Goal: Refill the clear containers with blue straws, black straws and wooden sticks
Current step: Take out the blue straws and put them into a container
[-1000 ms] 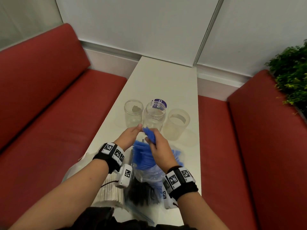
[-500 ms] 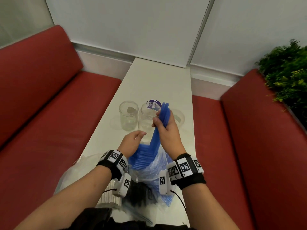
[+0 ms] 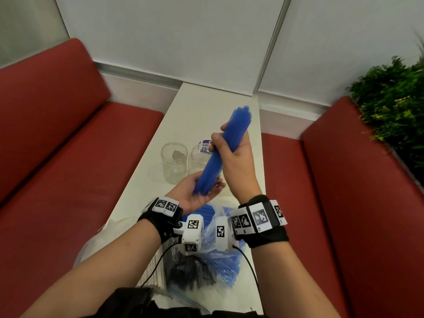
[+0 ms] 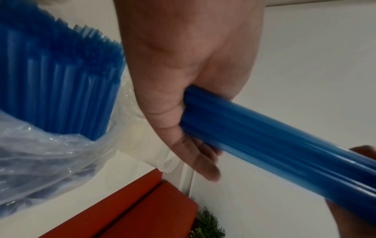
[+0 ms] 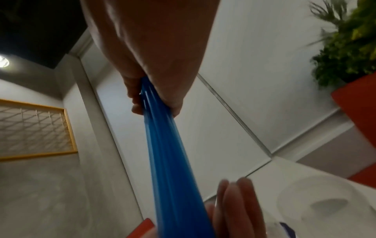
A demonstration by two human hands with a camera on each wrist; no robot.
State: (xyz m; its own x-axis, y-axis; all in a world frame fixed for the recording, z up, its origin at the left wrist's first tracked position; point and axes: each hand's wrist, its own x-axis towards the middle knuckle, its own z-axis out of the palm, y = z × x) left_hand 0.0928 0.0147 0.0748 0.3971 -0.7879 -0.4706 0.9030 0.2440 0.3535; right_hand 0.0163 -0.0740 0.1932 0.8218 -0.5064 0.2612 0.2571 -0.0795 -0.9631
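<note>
Two hands share one bundle of blue straws (image 3: 223,149) in the head view. The right hand (image 3: 234,154) is curled round its upper half, while the left hand (image 3: 198,191) lies palm-up and spread beneath the lower ends, which rest in the palm. The long axis of the bundle slants from the left palm up and away past the right fist. Beyond the left hand stand the clear containers: one clear container (image 3: 173,162) just ahead of its fingers, a labelled container (image 3: 199,158) partly hidden behind the bundle. A third may sit behind the right hand, but that cannot be told here. The right hand is nearer the labelled one, so tipping the bundle upright over a mouth looks to be the next call. Under the wrists a plastic bag (image 3: 213,228) holds more blue straws, with black straws (image 3: 190,274) and wooden sticks (image 3: 153,271) nearer the body, all on a narrow white table (image 3: 206,99) between red benches (image 3: 57,157).

From the left wrist, open fingers (image 4: 203,161) cradle the bundle; the bag's stock (image 4: 50,80) sits beside the palm.

From the right wrist, fingers (image 5: 134,96) and thumb clamp the straws, and a container rim (image 5: 325,201) shows low beside the left fingertips (image 5: 240,201). A green plant (image 5: 346,48) fills the corner.
</note>
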